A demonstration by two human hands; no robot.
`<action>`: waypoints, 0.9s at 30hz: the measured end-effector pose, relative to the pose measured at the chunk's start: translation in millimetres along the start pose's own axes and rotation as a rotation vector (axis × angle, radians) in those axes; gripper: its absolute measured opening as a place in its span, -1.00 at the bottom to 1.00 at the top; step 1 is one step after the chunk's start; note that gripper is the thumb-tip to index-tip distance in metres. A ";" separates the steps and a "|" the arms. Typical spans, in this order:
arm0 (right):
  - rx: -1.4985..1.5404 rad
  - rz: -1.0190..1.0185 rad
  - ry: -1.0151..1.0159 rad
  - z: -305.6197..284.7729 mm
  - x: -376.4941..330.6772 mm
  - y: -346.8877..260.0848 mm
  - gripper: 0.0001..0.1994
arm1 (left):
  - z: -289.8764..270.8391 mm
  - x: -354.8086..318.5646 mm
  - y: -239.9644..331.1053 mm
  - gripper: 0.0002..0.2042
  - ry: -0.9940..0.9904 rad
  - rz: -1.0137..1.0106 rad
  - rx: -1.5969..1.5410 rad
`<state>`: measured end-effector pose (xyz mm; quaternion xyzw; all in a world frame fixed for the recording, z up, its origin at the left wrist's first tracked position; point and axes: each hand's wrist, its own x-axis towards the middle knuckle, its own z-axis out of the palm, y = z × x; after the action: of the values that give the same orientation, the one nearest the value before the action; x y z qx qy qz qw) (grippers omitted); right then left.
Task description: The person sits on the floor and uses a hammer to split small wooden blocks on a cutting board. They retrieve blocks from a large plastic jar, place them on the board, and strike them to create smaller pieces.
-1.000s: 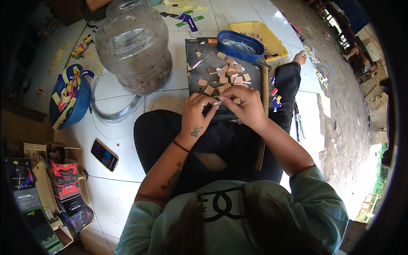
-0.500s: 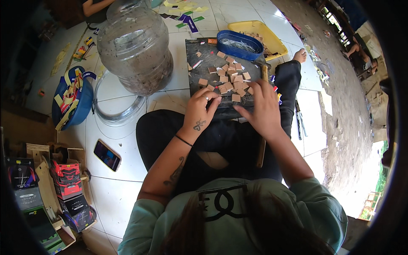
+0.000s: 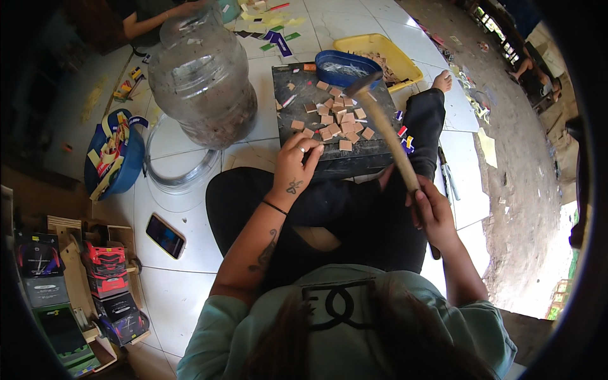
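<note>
My right hand [image 3: 433, 212] is wrapped round the wooden handle of a hammer [image 3: 387, 130], raised at a slant with its dark head over the right side of the black work block [image 3: 354, 166]. On that block lies a loose heap of small brown square pieces [image 3: 347, 118]. At the block's near left edge my left hand [image 3: 296, 163] rests with thumb and forefinger pinched together; whatever is between them is too small to make out. One brown square lies just right of those fingertips. A blue oval tub [image 3: 347, 68] with thin metal pins stands at the block's far edge.
A yellow tray [image 3: 415, 71] of brown pieces stands beyond the block. To the left are a big clear plastic jar [image 3: 199, 82], a wire coil [image 3: 183, 180], a blue basin [image 3: 130, 168] of paper scraps and a phone [image 3: 166, 235]. Toy trucks [image 3: 107, 269] stand at lower left. Pliers-like tools [image 3: 448, 174] lie right.
My right hand has left the brown pieces, moved back to the right, and taken up the hammer, its head now raised over the block. My left hand keeps its pinch in nearly the same place.
</note>
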<state>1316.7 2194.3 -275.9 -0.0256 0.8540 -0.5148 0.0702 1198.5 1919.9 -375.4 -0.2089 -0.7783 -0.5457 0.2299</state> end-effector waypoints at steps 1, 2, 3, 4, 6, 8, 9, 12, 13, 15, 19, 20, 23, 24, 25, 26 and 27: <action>-0.129 -0.035 -0.041 -2.0 -3.0 -12.3 -0.63 | -0.1 0.8 0.9 -0.94 -0.003 -0.012 0.001; -0.259 -0.070 -0.077 -3.0 -5.3 -23.1 -0.62 | -0.3 1.1 2.1 -0.94 -0.004 -0.019 0.004; -0.388 -0.169 -0.046 -0.3 -8.5 -31.4 -0.61 | -0.7 1.8 3.1 -0.94 -0.010 -0.025 0.004; -0.436 -0.207 -0.025 0.1 -10.3 -37.9 -0.61 | -1.1 2.6 3.4 -0.93 -0.011 -0.011 -0.002; -0.530 -0.273 0.008 1.4 -14.0 -44.8 -0.60 | -0.7 2.1 3.2 -0.93 -0.004 0.015 0.017; -0.518 -0.239 0.016 1.3 -18.2 -45.6 -0.60 | 0.7 -0.5 1.0 -0.93 -0.002 -0.003 0.014; -0.506 -0.212 0.029 0.5 -19.7 -44.7 -0.60 | 1.7 -1.9 -0.2 -0.92 -0.001 -0.012 0.012; -0.526 -0.265 0.000 -1.6 -22.5 -41.9 -0.61 | 2.8 -2.5 -2.5 -0.91 0.006 0.011 0.043; -0.502 -0.162 -0.063 -4.6 -22.9 -42.2 -0.63 | 2.0 -2.5 -2.1 -0.90 -0.010 0.000 0.066; -0.476 -0.160 -0.032 -7.2 -22.5 -43.3 -0.63 | 1.9 -1.0 -0.4 -0.90 -0.026 0.012 0.070; -0.488 -0.250 -0.006 -7.4 -22.4 -45.9 -0.62 | 1.6 0.3 0.2 -0.92 -0.028 0.067 0.094; -0.490 -0.227 -0.022 -7.0 -23.8 -46.1 -0.62 | 1.4 -1.0 -0.1 -0.93 -0.033 0.047 0.089; -0.481 -0.194 -0.036 -5.6 -27.6 -44.9 -0.61 | 1.0 -2.8 -1.8 -0.95 -0.044 0.025 0.072; -0.467 -0.210 -0.014 -5.6 -28.1 -44.3 -0.61 | 0.8 -3.7 -1.4 -0.95 -0.044 0.044 0.083; -0.444 -0.219 -0.004 -5.7 -28.8 -43.9 -0.60 | 0.6 -4.0 -0.7 -0.95 -0.040 0.057 0.098; -0.464 -0.215 -0.021 -6.1 -28.6 -43.4 -0.60 | 0.6 -2.2 -0.7 -0.95 -0.035 0.075 0.114; -0.477 -0.202 -0.051 -6.5 -28.0 -42.9 -0.60 | 0.5 -1.1 -0.2 -0.94 -0.023 0.107 0.125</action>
<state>1342.2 2183.2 -232.5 -0.1397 0.9424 -0.3023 0.0319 1199.2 1920.3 -376.3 -0.2416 -0.8012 -0.4806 0.2622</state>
